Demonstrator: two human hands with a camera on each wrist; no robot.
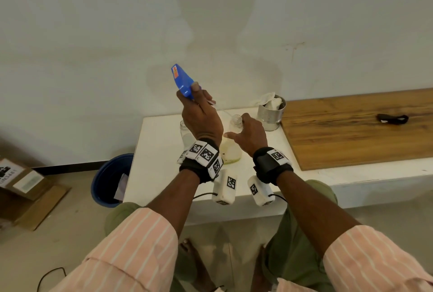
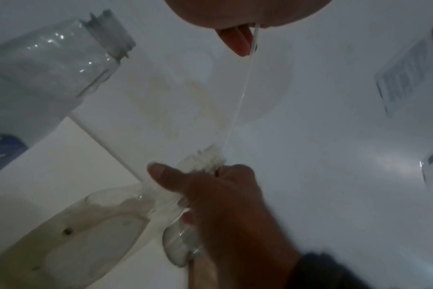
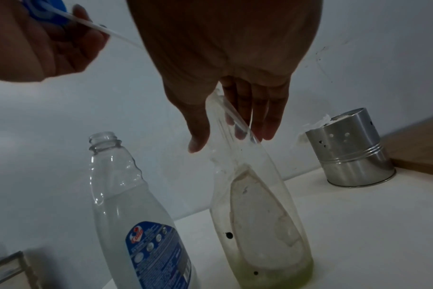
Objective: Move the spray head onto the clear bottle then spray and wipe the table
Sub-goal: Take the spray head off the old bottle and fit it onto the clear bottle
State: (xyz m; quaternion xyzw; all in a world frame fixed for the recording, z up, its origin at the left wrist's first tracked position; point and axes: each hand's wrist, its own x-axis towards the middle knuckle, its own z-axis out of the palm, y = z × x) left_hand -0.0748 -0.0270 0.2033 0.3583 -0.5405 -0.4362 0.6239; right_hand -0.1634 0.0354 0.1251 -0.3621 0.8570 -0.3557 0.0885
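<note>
On the white table the clear bottle stands open-necked at the left. My left hand is raised above it, clenched around the blue spray head, its thin tube trailing down to the right. My right hand grasps the neck of the yellowish bottle. Far right, a metal cup holds a cloth.

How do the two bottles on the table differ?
The labelled bottle carries a blue label; the yellowish bottle has none. The labelled bottle looks clear, the yellowish bottle stained, greenish at its base. The right hand holds only the yellowish bottle. Both stand uncapped.
</note>
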